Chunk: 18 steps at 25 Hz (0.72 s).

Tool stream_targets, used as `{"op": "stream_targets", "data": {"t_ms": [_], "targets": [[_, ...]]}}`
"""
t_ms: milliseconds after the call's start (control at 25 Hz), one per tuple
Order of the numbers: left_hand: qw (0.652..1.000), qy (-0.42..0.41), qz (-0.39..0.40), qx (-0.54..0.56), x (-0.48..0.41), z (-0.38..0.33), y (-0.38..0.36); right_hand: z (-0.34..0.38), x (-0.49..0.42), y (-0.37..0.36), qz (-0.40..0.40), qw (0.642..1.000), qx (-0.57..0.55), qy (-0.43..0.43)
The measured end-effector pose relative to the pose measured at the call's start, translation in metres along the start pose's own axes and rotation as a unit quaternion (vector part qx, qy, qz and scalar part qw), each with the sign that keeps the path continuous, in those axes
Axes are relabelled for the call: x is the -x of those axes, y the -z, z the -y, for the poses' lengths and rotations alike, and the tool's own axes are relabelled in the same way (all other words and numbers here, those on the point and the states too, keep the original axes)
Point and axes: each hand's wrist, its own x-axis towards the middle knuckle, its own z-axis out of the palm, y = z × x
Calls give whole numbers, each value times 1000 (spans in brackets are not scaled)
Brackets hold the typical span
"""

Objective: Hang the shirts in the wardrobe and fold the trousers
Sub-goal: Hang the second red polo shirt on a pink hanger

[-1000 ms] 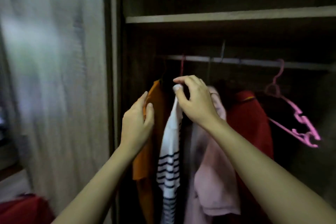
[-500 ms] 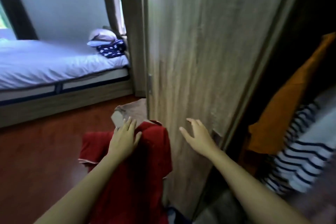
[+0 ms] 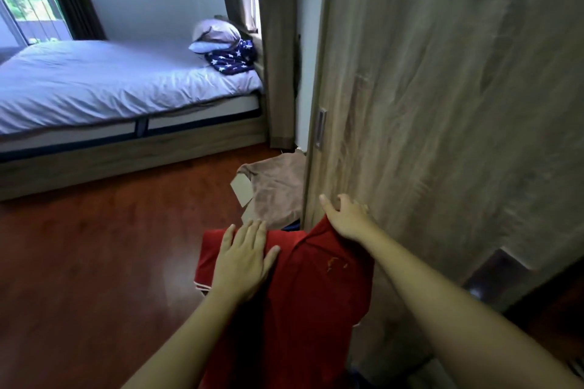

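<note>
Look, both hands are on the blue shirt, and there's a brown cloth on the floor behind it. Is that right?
Not quite: the shirt is red, not blue. In the head view, the left hand lies flat on the red shirt and the right hand is at its top edge. The brown cloth does lie on the floor behind it.
</note>
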Motion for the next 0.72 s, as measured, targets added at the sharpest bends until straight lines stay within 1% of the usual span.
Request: {"op": "stream_targets", "data": {"t_ms": [40, 80, 120, 160, 280, 320, 360, 400, 440, 480, 520, 560, 640, 680, 720], "targets": [[1000, -1, -13, 10, 1, -1, -3, 8, -9, 1, 135, 989, 35, -51], [1000, -4, -21, 12, 1, 0, -7, 15, -16, 0, 259, 960, 64, -87], [999, -5, -28, 17, 1, 1, -10, 19, -20, -1, 335, 932, 84, -111], [999, -4, -24, 22, 1, 1, -10, 21, -22, -1, 355, 921, 104, -122], [999, -10, -37, 12, 0, 2, -12, 13, -34, -1, 343, 919, 127, -146], [999, -12, -37, 11, 0, 1, -13, 9, -37, -3, 315, 928, 118, -160], [999, -13, -40, 14, 0, 0, -14, 5, -38, -5, 245, 950, 105, -160], [999, -12, -35, 14, -1, -1, -13, 0, -38, -7, 134, 975, 95, -151], [999, -9, -38, 14, -1, 0, -13, -2, -32, -9, 16, 988, 72, -135], [999, -9, -34, 13, -1, -1, -12, -2, -22, -10, -88, 991, 34, -100], [999, -14, -29, 5, 0, -1, -11, -3, -13, -8, -150, 987, -18, -63], [1000, -15, -8, 5, 2, -1, -5, -3, -2, -3, -184, 980, -79, -18], [1000, -14, 9, 17, 2, -1, -3, -6, 21, 6, -212, 958, -173, 83], [1000, -9, 1, 28, 3, -1, -1, -4, 36, 14, -220, 944, -207, 131], [998, -1, -26, 52, 4, -5, 9, -1, 54, 25, -231, 929, -231, 174]]}}
